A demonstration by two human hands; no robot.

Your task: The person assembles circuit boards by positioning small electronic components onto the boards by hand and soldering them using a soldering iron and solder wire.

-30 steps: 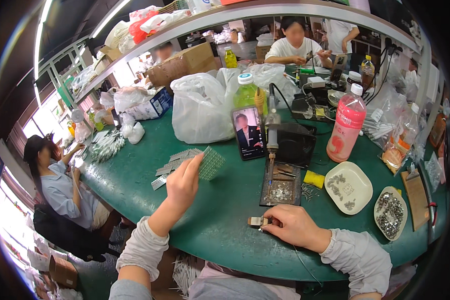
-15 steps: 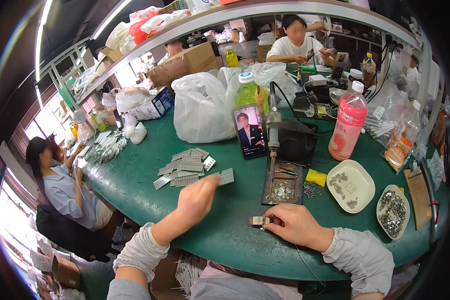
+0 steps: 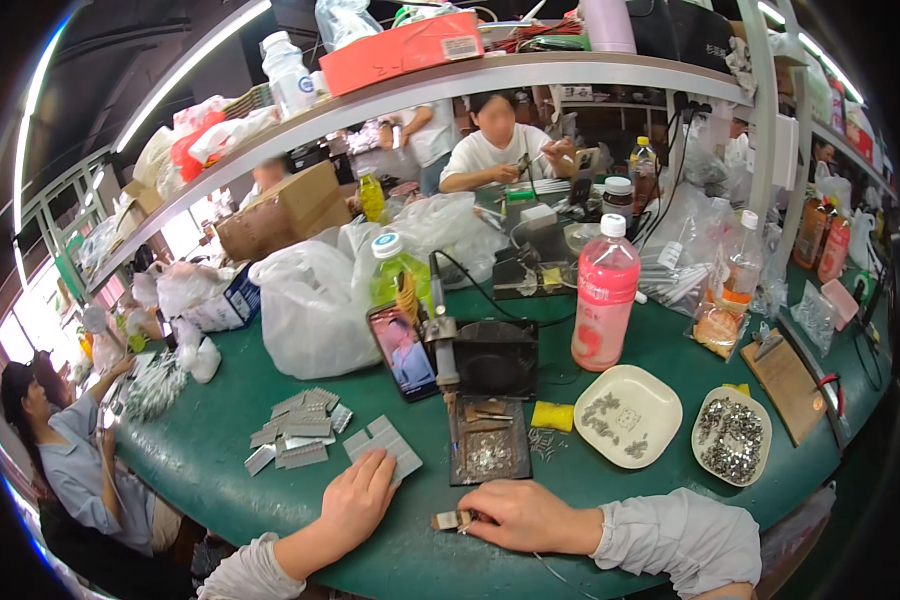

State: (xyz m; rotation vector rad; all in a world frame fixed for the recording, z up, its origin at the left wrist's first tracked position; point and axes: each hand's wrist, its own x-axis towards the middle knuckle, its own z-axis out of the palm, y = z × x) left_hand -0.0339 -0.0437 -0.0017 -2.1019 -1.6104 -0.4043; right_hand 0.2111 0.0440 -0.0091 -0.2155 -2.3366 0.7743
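My left hand [image 3: 355, 497] lies over the near edge of a flat grey panel [image 3: 384, 447] marked off into squares, its fingers stretched out and their tips on it. To the left is a loose pile of similar grey ribbed strips [image 3: 295, 428]. My right hand [image 3: 520, 514] rests on the table, thumb and fingers closed around a small block [image 3: 453, 520] with a pale middle and a brown end. A thin wire [image 3: 562, 573] runs out below that hand. The fingertips on the block's far side are partly hidden.
Behind my hands are a soldering iron [image 3: 445, 350] in its stand, a black tray [image 3: 490, 445] and a propped phone [image 3: 403, 352]. To the right stand a dish of small parts [image 3: 660, 405], a bowl of metal pieces [image 3: 733, 437] and a pink bottle [image 3: 604, 295]. Co-workers sit across and at left.
The view has swung right and tipped up. My left hand has gone from a raised pinch on a grey panel to lying with fingers extended on it. My right hand still holds the block.
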